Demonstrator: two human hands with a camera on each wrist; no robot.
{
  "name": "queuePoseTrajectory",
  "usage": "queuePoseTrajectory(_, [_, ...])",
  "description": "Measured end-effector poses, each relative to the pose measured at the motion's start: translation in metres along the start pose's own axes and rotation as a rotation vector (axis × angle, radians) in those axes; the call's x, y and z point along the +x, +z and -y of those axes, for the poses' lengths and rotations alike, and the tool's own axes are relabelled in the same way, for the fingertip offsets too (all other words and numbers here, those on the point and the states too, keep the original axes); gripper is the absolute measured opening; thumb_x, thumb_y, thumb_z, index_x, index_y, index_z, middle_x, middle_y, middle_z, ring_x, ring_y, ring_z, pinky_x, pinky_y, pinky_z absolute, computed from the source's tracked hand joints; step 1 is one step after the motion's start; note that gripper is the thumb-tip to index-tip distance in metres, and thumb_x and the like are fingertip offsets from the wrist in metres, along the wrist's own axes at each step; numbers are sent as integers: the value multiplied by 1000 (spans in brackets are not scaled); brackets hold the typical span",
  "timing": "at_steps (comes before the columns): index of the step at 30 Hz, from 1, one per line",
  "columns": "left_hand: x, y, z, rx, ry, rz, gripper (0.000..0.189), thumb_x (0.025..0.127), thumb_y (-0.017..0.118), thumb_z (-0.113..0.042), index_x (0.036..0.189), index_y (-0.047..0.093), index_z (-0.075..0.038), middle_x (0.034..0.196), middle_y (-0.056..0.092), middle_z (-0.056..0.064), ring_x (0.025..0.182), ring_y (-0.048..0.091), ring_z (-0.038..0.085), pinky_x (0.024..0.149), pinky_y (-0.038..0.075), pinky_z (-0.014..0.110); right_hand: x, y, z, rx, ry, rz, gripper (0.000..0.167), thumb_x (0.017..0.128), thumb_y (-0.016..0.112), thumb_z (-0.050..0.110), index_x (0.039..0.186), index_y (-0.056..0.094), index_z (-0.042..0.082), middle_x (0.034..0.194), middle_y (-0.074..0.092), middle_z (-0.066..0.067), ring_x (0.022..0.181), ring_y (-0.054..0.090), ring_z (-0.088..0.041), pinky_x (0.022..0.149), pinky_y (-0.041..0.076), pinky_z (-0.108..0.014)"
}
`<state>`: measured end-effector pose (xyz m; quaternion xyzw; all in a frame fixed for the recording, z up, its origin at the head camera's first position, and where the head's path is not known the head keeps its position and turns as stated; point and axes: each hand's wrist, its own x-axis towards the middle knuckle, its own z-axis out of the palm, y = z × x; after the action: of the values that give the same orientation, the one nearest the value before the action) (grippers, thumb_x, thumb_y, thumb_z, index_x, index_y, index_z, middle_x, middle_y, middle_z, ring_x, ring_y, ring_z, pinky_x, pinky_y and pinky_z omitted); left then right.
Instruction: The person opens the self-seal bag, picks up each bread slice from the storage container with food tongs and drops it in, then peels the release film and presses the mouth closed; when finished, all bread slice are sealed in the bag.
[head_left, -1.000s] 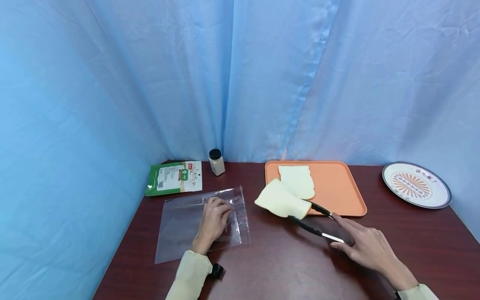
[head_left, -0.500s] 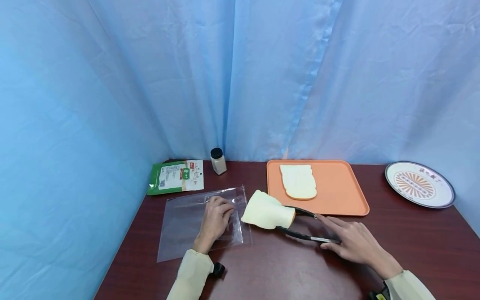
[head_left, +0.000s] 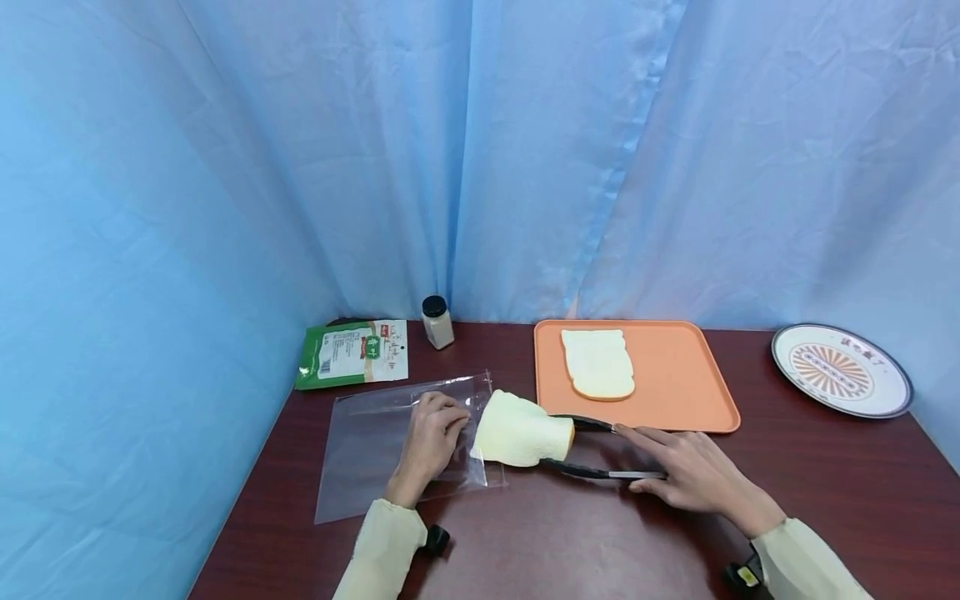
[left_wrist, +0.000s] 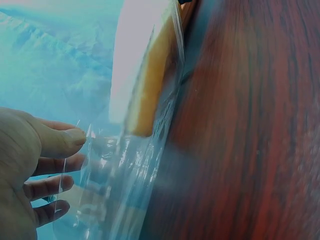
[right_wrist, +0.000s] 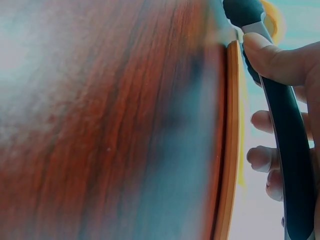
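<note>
My left hand pinches the upper film of a clear plastic bag lying on the table, near its right-hand mouth. In the left wrist view, thumb and forefinger meet on the film, and the brown crust of a bread slice shows beside it. My right hand grips a pair of black-tipped tongs, their jaws closed on the right end of that white slice, which is squeezed and bent. The slice's left end overlaps the bag's mouth. In the right wrist view, the thumb presses along the tongs' dark handle.
Behind, an orange tray bears another bread slice. A patterned white plate stands at the far right. A black-capped shaker and a green-and-white packet sit at the back left, before blue curtains.
The right hand has carried the tongs and slice leftward and slightly toward me, off the tray to the bag's mouth. The left hand has held its place on the bag.
</note>
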<state>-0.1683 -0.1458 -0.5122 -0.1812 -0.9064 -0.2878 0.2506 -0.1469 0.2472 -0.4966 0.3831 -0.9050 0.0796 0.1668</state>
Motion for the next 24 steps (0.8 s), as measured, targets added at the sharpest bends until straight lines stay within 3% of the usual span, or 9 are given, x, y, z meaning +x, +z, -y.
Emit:
queuePoseTrajectory(15, [0, -3, -6, -40, -8, 14, 7, 82, 78, -3, 86, 80, -9, 90, 73, 7, 97, 62, 28, 91, 50, 49, 22, 14, 3, 17, -48, 18, 79, 69, 85, 54, 137, 62, 21, 113, 73, 5, 50, 19, 7, 49, 24, -15])
queuePoseTrajectory(24, [1, -5, -8, -51, 1, 10, 7, 82, 77, -2, 85, 80, -9, 91, 74, 7, 98, 62, 29, 89, 51, 49, 35, 18, 8, 33, -70, 41, 78, 73, 83, 54, 139, 60, 20, 115, 72, 4, 48, 14, 6, 49, 18, -14])
